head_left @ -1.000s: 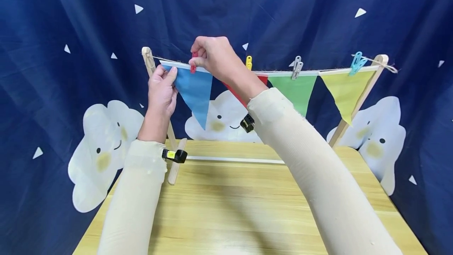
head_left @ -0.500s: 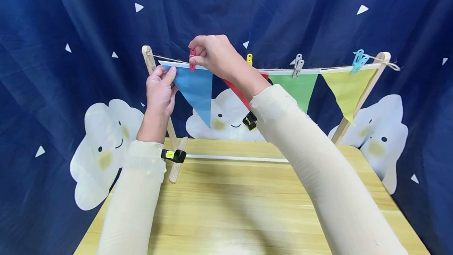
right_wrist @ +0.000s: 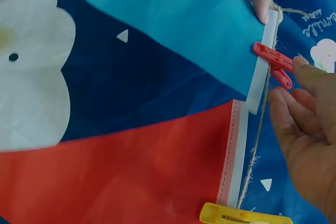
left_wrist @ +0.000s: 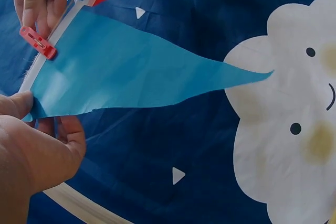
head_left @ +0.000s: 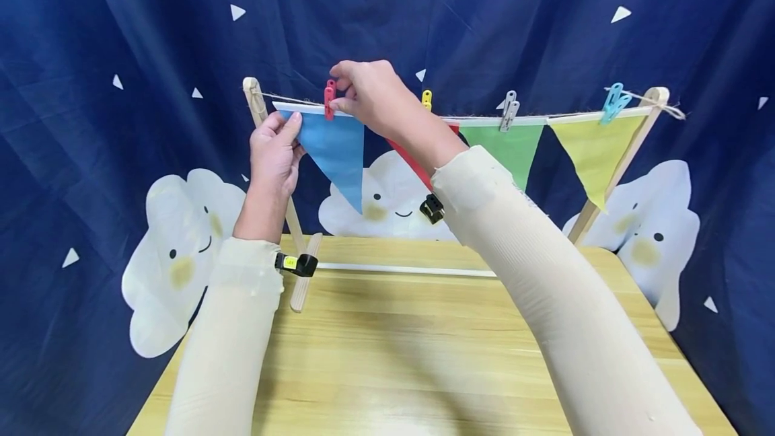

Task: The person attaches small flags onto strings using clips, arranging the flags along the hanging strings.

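Note:
My left hand point(head_left: 275, 153) pinches the left corner of a blue triangular pennant point(head_left: 336, 160) between thumb and fingers. A red clothespin point(head_left: 329, 99) is clamped over the pennant's white top band onto a thin twine point(right_wrist: 255, 148). Beside that clothespin is my right hand point(head_left: 372, 96), its fingers loosened and spread around the handles. In the right wrist view the thumb tip point(right_wrist: 300, 61) lies right at one handle end, while the fingers stand apart from the other. The handles are spread, so the clip's jaws bite on the band.
Red point(right_wrist: 131, 177), green point(head_left: 505, 153) and yellow point(head_left: 599, 153) pennants hang further right, under yellow point(head_left: 426, 100), grey point(head_left: 509, 112) and light-blue point(head_left: 614, 104) clothespins. Wooden posts point(head_left: 623, 160) hold the twine at both ends. A white rod point(head_left: 399, 270) runs low across the wooden table point(head_left: 387, 335).
The right hand's fingers have loosened from the red clothespin and drawn slightly right, leaving more of it in sight on the band. The left hand keeps its hold on the corner.

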Motion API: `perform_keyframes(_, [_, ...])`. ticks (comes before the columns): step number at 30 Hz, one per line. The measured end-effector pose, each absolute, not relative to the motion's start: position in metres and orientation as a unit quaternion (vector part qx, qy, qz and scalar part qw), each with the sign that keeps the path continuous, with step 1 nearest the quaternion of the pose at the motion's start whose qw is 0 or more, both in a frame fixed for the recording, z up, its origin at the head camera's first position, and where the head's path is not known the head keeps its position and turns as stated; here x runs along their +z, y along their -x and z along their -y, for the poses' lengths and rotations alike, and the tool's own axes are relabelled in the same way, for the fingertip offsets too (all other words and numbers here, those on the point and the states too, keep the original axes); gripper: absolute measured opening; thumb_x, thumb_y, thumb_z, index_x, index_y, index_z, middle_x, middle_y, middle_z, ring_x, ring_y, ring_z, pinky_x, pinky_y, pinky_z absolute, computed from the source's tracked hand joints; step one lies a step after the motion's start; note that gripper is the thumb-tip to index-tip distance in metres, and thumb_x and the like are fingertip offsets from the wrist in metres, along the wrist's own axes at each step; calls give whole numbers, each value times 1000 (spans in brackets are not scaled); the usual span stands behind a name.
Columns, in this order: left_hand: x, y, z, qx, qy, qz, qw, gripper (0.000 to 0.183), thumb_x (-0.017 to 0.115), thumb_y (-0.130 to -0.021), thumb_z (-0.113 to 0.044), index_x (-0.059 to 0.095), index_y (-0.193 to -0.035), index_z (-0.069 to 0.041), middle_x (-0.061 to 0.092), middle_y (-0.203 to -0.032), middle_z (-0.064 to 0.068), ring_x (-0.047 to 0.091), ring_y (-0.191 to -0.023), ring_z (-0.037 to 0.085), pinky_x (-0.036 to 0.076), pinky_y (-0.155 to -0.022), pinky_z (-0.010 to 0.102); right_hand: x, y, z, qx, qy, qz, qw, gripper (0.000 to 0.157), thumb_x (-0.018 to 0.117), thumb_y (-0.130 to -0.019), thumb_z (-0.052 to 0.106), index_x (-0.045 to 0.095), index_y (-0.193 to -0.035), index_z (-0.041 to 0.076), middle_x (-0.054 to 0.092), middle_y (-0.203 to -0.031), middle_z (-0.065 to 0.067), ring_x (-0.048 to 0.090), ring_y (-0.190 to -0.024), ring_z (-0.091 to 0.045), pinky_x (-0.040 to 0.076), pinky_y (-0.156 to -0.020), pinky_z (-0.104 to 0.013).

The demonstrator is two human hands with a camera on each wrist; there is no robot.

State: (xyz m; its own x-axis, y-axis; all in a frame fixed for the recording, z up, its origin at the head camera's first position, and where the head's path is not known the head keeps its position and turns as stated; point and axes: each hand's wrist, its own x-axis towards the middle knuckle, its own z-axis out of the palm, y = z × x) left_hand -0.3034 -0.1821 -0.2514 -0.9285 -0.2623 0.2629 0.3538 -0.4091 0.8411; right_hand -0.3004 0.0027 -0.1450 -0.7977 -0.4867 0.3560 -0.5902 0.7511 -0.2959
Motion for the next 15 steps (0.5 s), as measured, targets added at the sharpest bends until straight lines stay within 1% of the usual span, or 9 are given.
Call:
perform_keyframes(5, [-252,303,183,-831,37,523,186,20,67,-100,-14,70,-118,-5,72,-103,4,72,-89,15,57,-79,26,-144,296,-5,193,-286,927,147,55,68,-99,33,55,-148,12,68,-137,-3,66,-120,-11,51,-103,-19])
perform_keyframes(9, [-254,303,183,-829,34,524,190,16,67,-100,-14,69,-113,-3,71,-92,3,70,-78,13,58,-72,24,-144,292,-11,187,-306,917,175,52,69,-99,31,58,-145,10,68,-136,-5,67,-117,-13,51,-103,-20])
perform_keyframes(12, [-258,303,185,-829,27,525,190,13,67,-101,-13,69,-109,-4,70,-86,3,71,-72,12,59,-69,22,-144,287,-17,189,-321,908,192,50,69,-99,31,59,-142,9,69,-134,-6,67,-116,-14,52,-103,-21])
perform_keyframes(15, [-263,301,186,-829,20,527,186,12,65,-102,-14,69,-110,-5,71,-87,3,73,-74,12,60,-69,22,-145,281,-25,202,-320,905,193,49,69,-99,31,59,-142,10,68,-134,-5,67,-117,-13,52,-103,-21])
